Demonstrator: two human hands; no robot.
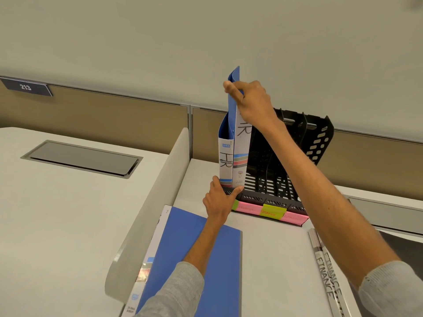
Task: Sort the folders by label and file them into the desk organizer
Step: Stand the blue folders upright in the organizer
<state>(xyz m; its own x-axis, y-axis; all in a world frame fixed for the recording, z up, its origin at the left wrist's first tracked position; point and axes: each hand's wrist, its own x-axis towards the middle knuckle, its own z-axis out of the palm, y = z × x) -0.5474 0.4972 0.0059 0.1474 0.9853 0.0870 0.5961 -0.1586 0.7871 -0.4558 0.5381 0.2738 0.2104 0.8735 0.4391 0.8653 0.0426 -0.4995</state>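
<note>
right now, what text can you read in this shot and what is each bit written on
"213": dark sign, upper left
"HR": taller standing folder
"SRS" and "HR": shorter standing folder
"FINANCE": yellow note on the organizer
"FINANCE": folders lying at right
pink notes: writing too faint to read
flat blue folder: small print too blurred to read

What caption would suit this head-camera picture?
Right hand holds a blue HR folder upright in the black desk organizer; left hand touches its base.

left hand (217, 202): bare | right hand (251, 99): bare | sleeves (174, 291): grey knit
</note>
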